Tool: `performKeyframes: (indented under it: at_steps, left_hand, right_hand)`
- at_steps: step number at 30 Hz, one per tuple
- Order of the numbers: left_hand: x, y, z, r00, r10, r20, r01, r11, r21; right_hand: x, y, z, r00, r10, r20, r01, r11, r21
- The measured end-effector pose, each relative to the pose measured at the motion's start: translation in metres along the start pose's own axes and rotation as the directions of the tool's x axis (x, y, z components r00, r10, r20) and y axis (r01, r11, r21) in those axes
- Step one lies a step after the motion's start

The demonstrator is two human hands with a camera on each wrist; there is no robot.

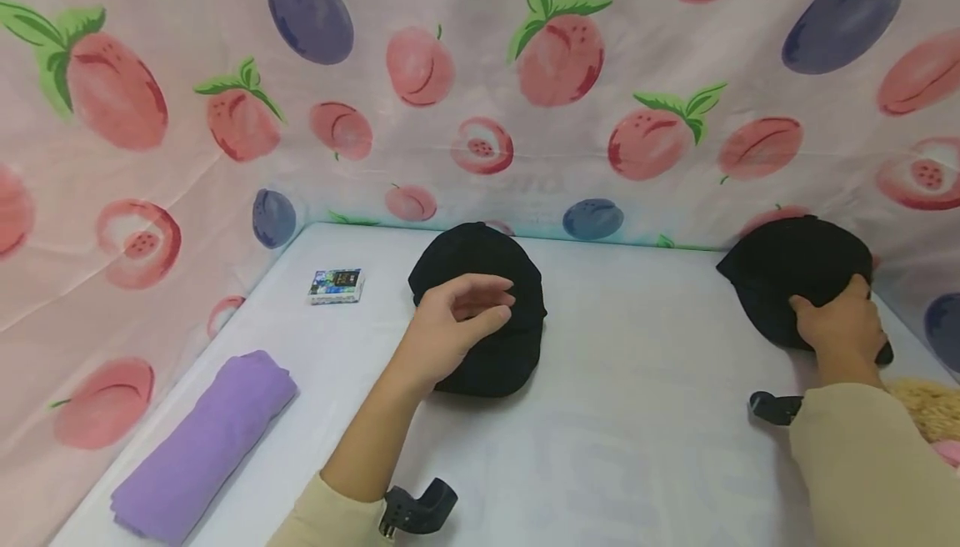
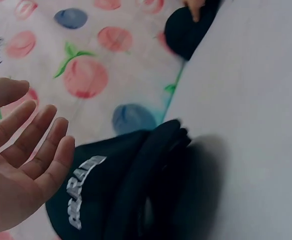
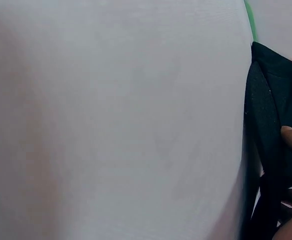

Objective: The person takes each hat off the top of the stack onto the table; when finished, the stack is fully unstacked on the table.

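Note:
A black baseball cap [image 1: 491, 355] sits mid-table in the head view; in the left wrist view, white lettering shows on this cap [image 2: 121, 185]. My left hand [image 1: 461, 322] is over it, fingers loosely bent and holding nothing; the left wrist view shows the palm side of the hand [image 2: 26, 155] beside the cap. At the far right, my right hand [image 1: 847, 326] grips a second black cap [image 1: 795, 272]. In the right wrist view the thumb lies on this cap [image 3: 265, 110], and other fingers are partly hidden behind its lower edge.
A folded purple cloth [image 1: 206, 447] lies at the table's left. Behind it is a small patterned box [image 1: 336, 286]. Something tan and fluffy [image 1: 926, 409] shows at the right edge. Fruit-print fabric [image 1: 465, 38] hangs along the back and sides of the white table [image 1: 637, 447].

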State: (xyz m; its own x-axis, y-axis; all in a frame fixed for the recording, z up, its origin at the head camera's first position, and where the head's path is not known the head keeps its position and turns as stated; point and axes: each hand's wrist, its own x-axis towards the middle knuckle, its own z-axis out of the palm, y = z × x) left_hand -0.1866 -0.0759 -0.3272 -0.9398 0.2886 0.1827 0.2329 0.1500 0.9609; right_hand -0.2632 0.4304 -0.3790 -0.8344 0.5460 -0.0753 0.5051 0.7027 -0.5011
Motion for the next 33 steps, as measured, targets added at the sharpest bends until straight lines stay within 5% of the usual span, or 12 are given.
performKeyframes:
  at_steps: [8, 17, 33]
  left_hand:
    - [-0.003, -0.003, -0.025, 0.992, -0.032, -0.125, 0.028, 0.999, -0.029]
    - [-0.006, -0.016, -0.04, 0.963, -0.04, -0.265, 0.034, 0.999, -0.028]
    - [-0.004, -0.04, -0.066, 0.901, -0.23, -0.369, 0.229, 0.972, -0.046]
  right_hand:
    - [0.009, -0.005, -0.006, 0.996, 0.072, 0.052, -0.075, 0.995, 0.063]
    - [0.009, -0.001, -0.009, 0.992, 0.121, 0.03, -0.122, 0.991, 0.056]
    - [0.012, 0.001, -0.009, 0.986, 0.167, 0.009, -0.167, 0.984, 0.065]
